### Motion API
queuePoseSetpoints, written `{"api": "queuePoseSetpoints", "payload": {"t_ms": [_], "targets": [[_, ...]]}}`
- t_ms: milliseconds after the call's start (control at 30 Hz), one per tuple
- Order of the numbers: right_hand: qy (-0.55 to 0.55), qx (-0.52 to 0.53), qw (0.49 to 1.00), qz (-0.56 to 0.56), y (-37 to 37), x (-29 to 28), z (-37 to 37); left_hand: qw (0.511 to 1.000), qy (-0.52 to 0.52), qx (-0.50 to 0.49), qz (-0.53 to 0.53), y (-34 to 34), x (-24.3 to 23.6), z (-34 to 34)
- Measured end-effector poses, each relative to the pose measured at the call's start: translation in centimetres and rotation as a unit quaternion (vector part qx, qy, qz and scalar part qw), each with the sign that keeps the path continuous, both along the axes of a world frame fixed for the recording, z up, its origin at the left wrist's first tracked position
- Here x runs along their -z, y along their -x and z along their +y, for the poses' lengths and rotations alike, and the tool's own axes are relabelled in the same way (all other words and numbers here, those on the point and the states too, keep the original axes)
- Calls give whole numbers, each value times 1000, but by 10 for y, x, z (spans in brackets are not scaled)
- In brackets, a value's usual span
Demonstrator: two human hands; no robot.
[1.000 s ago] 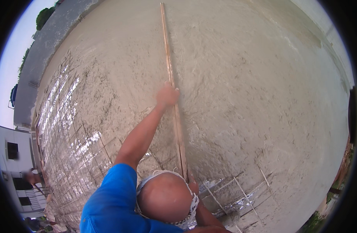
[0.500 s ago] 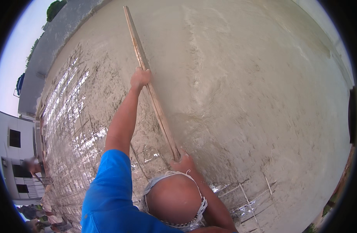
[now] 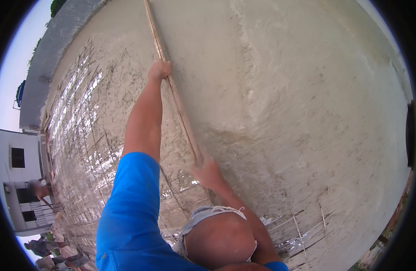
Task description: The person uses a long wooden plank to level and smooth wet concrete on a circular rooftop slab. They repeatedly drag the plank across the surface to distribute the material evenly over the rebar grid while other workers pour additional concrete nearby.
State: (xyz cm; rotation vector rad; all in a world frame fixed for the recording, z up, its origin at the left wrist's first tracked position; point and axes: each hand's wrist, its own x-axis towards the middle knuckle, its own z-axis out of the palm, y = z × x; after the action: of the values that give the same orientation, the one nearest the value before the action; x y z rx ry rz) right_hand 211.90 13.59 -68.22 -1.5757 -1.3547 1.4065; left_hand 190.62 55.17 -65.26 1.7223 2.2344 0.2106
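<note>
With left hand (image 3: 160, 69) wrapped round a wooden screed board (image 3: 178, 106), right hand (image 3: 209, 173) clasping its near end, holding it on wet concrete (image 3: 298, 113) containing partly exposed rebar mesh (image 3: 170, 186).

The single view looks steeply down from the person's head, through the left one of two side-by-side fisheye cameras. The blue sleeve (image 3: 129, 207) looms near; the left hand (image 3: 159, 69) and right hand (image 3: 209, 173) lie farther off over wet concrete (image 3: 307, 126), while a white building (image 3: 28, 143) leans at the left rim.
</note>
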Motion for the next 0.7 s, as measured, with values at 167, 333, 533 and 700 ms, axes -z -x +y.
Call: {"api": "queuePoseSetpoints", "payload": {"t_ms": [167, 333, 533, 700], "targets": [[58, -34, 998, -2, 18, -20, -12, 992, -24, 67, 100, 74, 38, 11], [120, 18, 992, -35, -13, -16, -39, 1000, -3, 27, 2, -65, 9, -43], [29, 56, 997, 52, -2, -27, -48, 999, 22, 26, -16, -67, -21, -54], [47, 72, 996, 4, -11, -28, -60, 999, 10, 38, 3, -82, -10, -58]]}}
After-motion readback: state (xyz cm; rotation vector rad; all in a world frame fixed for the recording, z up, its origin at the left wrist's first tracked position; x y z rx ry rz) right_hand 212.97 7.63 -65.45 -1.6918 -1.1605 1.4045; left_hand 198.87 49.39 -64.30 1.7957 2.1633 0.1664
